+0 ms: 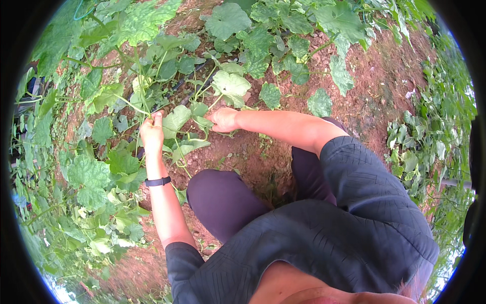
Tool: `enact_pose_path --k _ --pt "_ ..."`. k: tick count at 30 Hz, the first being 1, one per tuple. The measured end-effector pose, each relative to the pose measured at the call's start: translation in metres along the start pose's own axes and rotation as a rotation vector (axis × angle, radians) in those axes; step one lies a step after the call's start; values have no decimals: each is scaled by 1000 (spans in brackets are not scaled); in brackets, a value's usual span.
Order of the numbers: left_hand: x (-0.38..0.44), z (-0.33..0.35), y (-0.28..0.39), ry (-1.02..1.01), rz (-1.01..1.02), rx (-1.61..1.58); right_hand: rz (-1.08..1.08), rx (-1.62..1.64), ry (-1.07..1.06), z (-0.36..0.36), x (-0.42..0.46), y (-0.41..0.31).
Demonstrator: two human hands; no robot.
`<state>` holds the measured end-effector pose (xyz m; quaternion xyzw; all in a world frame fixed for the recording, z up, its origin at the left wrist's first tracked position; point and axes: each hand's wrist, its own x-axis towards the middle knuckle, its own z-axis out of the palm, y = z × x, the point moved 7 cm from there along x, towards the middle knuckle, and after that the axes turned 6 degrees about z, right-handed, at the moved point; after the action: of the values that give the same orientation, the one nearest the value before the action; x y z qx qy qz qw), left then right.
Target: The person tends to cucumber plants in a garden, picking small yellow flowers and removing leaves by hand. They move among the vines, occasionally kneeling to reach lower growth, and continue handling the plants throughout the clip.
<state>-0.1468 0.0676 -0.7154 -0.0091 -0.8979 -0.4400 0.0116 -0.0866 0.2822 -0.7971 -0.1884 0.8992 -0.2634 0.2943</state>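
A green vine stem (133,106) runs into my left hand (152,132), pinched between the thumb and fingers. That wrist wears a dark band (157,181). Just right of it, a broad pale-green leaf (177,118) and curling tendrils hang between my two hands. My right hand (224,119) reaches in from the right with its fingers bent among the leaves and stalks. A small leaf (203,122) lies at its fingertips, and whether they grip a stalk cannot be told. Above that hand is a lighter leaf (231,84) with a small hole.
Reddish-brown soil (243,155) lies in front of my bent knee (224,201). A dark pipe or hose (186,99) runs beneath the foliage. Mottled vine leaves (258,49) spread across the top, more plants (89,178) crowd the left, and another leafy row (410,136) stands at right.
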Motion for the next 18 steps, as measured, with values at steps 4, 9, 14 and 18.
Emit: enact_pose_path --k 4,9,14,18 --pt "5 1 6 7 25 67 -14 -30 25 -9 -11 -13" --pt "13 -4 8 50 29 28 -26 -255 -92 14 -4 -30" --pt "27 -28 49 258 150 -134 2 -325 -82 -23 1 -24" --pt "11 -19 50 256 89 -219 122 -39 411 -141 -1 8"
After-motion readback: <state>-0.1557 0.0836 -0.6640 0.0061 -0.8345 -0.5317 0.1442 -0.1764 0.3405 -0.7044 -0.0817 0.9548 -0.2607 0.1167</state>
